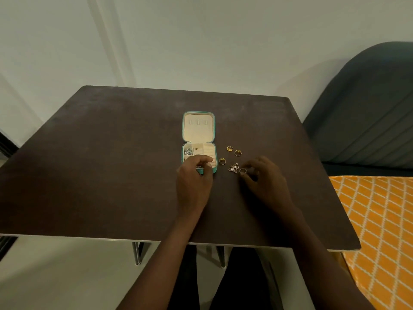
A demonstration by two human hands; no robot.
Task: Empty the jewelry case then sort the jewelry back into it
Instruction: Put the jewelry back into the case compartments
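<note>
A dark brown, matte square surface [111,164] fills most of the view, set against a pale wall. To its right stands a dark grey upholstered chair [366,113] with stitched ribs, and below that an orange cloth [377,224] with a white lattice pattern.

Two bare forearms reach in from the near edge. The left hand [193,177] lies over the near part of the small teal zip jewelry case [198,127], its fingers curled down into the tray; whether they pinch anything there I cannot tell. The right hand [266,177] rests on the surface just right of the case, its fingertips drawn together and pinching a small dull metal ring [243,170].

The case sits open near the middle of the surface, its cream-lined lid lying flat on the far side with three small hooks showing. The tray on the near side is split into compartments; the far-left one holds a cluster of sparkly silver pieces [188,151].

Loose on the surface to the right of the case lie a pair of triangular silver earrings with clear stones [233,168], just beside the right fingertips, and three gold rings [229,149] further back, near one another.
</note>
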